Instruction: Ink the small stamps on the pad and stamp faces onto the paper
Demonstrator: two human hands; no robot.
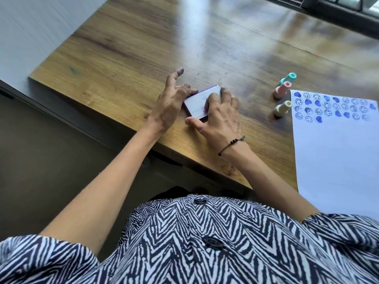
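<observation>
A small white ink pad box (198, 101) with a purple edge lies closed on the wooden table (127, 58) near its front edge. My left hand (171, 99) touches the box's left side with ink-stained fingertips, other fingers spread. My right hand (220, 113) lies over the box's right part, fingers curled on its lid and far edge. Three small stamps stand to the right: a teal one (288, 78), a pink one (282, 90) and a cream one (282, 108). The white paper (338, 160) at the right carries several rows of blue faces and blots along its top.
The table's left edge runs diagonally beside my left arm, with floor below it. A dark window frame (338, 11) lines the far right of the table. My patterned shirt fills the bottom of the view.
</observation>
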